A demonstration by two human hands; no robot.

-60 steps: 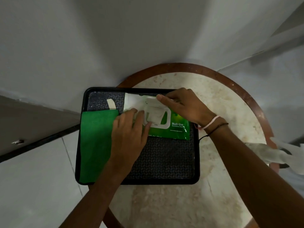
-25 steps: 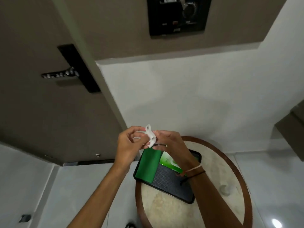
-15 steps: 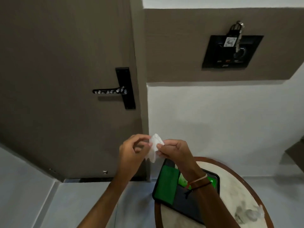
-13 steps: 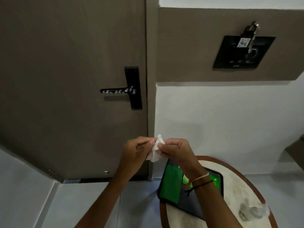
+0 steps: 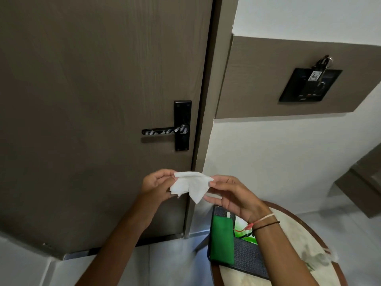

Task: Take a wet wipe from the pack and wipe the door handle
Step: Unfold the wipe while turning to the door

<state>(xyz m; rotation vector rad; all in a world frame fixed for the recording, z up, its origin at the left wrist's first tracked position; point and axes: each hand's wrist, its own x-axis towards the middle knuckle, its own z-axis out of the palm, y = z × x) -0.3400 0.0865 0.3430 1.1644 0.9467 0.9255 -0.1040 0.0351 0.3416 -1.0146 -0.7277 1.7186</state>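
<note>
Both hands hold one white wet wipe (image 5: 190, 185) stretched between them at chest height. My left hand (image 5: 157, 187) pinches its left corner and my right hand (image 5: 228, 194) pinches its right corner. The black lever door handle (image 5: 165, 131) with pale smears sticks out to the left from a black backplate (image 5: 182, 112) on the brown door (image 5: 92, 89), above and slightly left of the wipe. The green wipe pack (image 5: 245, 236) lies on a black tray (image 5: 247, 254), mostly hidden behind my right wrist.
A green cloth (image 5: 222, 238) lies on the tray's left part. The tray sits on a round marble table (image 5: 299, 234) at lower right, with a crumpled plastic bag (image 5: 317, 259). A black wall panel (image 5: 309, 84) with keys hangs at upper right.
The view rose from the tray to the door. The wipe, bunched between both hands half a second ago, is now spread wider between them, and the handle appears nearer.
</note>
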